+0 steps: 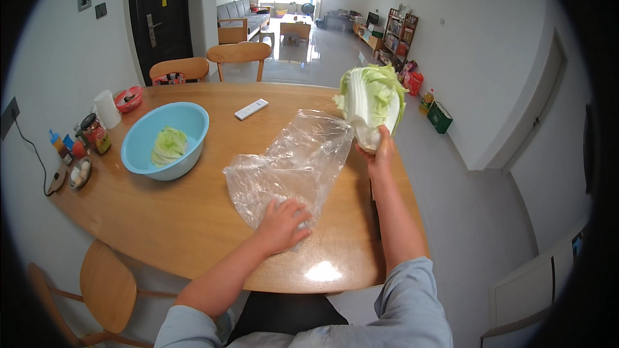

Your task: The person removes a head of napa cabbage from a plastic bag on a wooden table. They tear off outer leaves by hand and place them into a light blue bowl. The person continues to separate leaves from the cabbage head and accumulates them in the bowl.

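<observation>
My right hand (379, 152) grips a head of napa cabbage (370, 99) by its white base and holds it up over the table's right edge, leaves upward. Spread on the wooden table (213, 212) is a crumpled clear plastic bag (290, 169), whose upper right corner reaches to the cabbage. My left hand (285, 224) rests on the bag's near end, palm down with fingers apart. To the left, a light blue plastic basin (188, 152) has a piece of cabbage leaf (169, 146) lying in it.
A white remote control (251, 109) lies behind the bag. Along the left side stand a sauce jar (95, 134), a white cylindrical container (107, 108), a red dish (129, 98) and a small bowl of eggs (80, 174). Wooden chairs (239, 53) stand at the far side and near left.
</observation>
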A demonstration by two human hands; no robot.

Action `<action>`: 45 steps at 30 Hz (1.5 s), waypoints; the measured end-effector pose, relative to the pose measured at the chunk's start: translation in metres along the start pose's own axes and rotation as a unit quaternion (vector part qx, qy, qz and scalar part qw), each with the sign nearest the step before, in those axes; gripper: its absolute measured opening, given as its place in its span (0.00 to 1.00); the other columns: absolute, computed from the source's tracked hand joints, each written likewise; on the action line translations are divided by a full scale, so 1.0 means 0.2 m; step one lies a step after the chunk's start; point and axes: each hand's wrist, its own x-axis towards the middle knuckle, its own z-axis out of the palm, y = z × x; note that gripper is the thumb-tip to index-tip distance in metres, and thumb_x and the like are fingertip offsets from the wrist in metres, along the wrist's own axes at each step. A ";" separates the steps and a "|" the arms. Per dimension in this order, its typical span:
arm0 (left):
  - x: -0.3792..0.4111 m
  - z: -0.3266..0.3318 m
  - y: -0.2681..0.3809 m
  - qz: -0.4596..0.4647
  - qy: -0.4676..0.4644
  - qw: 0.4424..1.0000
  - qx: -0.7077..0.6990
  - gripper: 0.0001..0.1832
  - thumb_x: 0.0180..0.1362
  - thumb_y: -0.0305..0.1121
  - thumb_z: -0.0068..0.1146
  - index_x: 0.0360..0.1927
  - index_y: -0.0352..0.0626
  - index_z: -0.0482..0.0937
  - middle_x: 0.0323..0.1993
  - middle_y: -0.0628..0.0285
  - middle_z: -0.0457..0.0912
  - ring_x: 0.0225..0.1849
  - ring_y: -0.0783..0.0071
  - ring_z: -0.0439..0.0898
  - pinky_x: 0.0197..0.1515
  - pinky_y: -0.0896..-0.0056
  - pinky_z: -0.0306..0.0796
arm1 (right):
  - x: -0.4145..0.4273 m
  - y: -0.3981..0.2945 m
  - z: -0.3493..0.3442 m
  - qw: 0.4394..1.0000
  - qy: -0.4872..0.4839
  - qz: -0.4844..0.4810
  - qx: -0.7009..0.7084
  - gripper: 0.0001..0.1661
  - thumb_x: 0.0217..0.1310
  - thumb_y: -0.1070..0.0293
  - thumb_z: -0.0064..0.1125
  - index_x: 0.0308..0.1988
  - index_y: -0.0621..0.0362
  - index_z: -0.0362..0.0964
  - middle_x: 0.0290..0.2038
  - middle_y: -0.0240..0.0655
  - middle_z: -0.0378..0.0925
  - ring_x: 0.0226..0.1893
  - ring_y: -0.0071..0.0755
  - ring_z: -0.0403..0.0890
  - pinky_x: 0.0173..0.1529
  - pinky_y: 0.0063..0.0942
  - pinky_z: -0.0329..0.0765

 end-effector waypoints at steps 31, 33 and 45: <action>0.14 -0.12 -0.25 -0.098 0.160 0.981 -0.037 0.19 0.50 0.17 0.49 0.48 0.39 0.75 0.38 0.51 0.72 0.39 0.51 0.75 0.41 0.60 0.70 | -0.49 -0.08 -0.32 0.986 -0.071 0.041 0.148 0.30 0.68 0.50 0.40 0.61 0.58 0.54 0.56 0.44 0.66 0.52 0.45 0.75 0.45 0.47 0.84; 0.24 -0.12 -0.30 -0.085 0.147 0.985 -0.019 0.18 0.50 0.17 0.48 0.46 0.40 0.77 0.37 0.52 0.72 0.39 0.53 0.75 0.41 0.60 0.70 | -0.51 -0.08 -0.30 0.982 -0.079 0.046 0.167 0.30 0.68 0.51 0.39 0.61 0.58 0.53 0.57 0.44 0.65 0.53 0.46 0.74 0.46 0.48 0.84; 1.04 0.06 -0.70 0.006 0.113 0.976 0.184 0.30 0.53 0.30 0.59 0.61 0.53 0.67 0.53 0.58 0.71 0.60 0.56 0.65 0.60 0.47 0.57 | -0.52 -0.06 -0.32 0.978 -0.089 0.094 0.163 0.30 0.67 0.54 0.42 0.62 0.55 0.52 0.57 0.44 0.65 0.53 0.47 0.74 0.44 0.50 0.84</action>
